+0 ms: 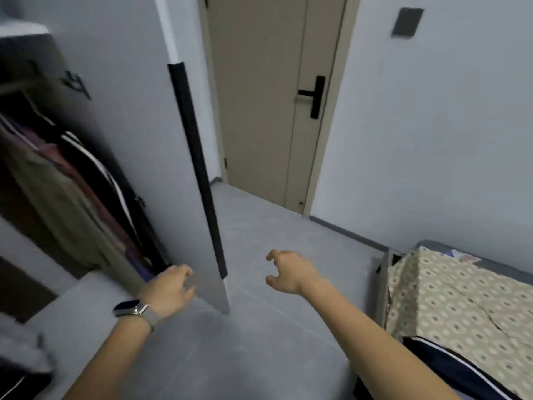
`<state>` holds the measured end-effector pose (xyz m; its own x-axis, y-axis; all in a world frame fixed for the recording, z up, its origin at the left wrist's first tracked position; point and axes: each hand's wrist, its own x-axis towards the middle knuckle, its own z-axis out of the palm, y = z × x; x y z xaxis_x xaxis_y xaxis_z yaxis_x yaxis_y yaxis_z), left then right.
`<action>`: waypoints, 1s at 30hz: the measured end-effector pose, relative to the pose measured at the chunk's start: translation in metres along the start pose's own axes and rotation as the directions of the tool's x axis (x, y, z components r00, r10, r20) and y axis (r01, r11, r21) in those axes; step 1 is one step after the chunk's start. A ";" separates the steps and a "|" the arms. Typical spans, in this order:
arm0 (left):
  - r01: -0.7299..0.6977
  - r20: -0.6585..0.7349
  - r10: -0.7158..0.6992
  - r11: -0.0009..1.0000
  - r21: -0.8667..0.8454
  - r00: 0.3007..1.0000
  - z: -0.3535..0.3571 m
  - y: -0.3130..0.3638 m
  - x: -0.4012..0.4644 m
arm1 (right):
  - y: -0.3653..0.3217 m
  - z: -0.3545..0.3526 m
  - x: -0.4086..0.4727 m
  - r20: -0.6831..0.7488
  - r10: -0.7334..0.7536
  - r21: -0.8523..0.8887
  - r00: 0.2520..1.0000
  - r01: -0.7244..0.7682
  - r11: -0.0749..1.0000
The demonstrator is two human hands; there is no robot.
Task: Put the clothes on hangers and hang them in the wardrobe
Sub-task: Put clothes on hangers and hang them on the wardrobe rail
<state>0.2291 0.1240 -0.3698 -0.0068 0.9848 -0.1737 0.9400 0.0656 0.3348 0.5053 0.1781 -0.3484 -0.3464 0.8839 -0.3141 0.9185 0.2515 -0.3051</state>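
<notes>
While the wardrobe [43, 157] stands open at far left, hung clothes [69, 180] fill its dark inside, blurred. Just right of them the grey wardrobe door [138, 140] swings outward, a black strip handle [196, 168] running down its free edge. Near the door's lower inner face sits the left hand [170, 287], wearing a wristwatch [135, 308]; contact is unclear. Beyond the edge, over bare grey floor [259, 342], the right hand [288, 272] hovers, fingers loosely curled, holding nothing. A patterned bed [461, 298] borders the far right

Home bedroom: bed [461, 298] with patterned sheet, open wardrobe [121, 116] holding hung clothes [66, 192], room door [259, 96].
</notes>
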 end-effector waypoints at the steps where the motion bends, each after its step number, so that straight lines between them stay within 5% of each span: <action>1: 0.048 -0.016 -0.048 0.999 -0.008 0.999 -0.006 -0.016 -0.011 | -0.024 0.001 0.013 0.009 -0.065 -0.019 0.998 0.066 0.998; 7: 0.301 -0.141 -0.310 0.950 -0.081 0.940 -0.041 -0.087 -0.070 | -0.149 0.015 0.070 0.113 -0.376 -0.077 0.920 0.385 0.920; 15: 0.567 -0.166 -0.591 0.805 -0.172 0.789 -0.067 -0.160 -0.126 | -0.247 0.032 0.125 0.257 -0.576 -0.091 0.776 0.613 0.785; 26: 0.644 -0.249 -0.724 0.688 -0.336 0.643 -0.109 -0.201 -0.102 | -0.340 0.013 0.216 0.350 -0.755 -0.036 0.555 0.813 0.581; 30: 0.656 -0.314 -0.781 0.625 -0.424 0.541 -0.114 -0.220 -0.105 | -0.378 0.024 0.235 0.388 -0.789 -0.012 0.476 0.859 0.512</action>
<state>-0.0162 0.0243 -0.3194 -0.8445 0.5317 -0.0644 0.4382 0.7550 0.4878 0.0718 0.2813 -0.3286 -0.9637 0.0698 -0.2576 0.1756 0.8927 -0.4150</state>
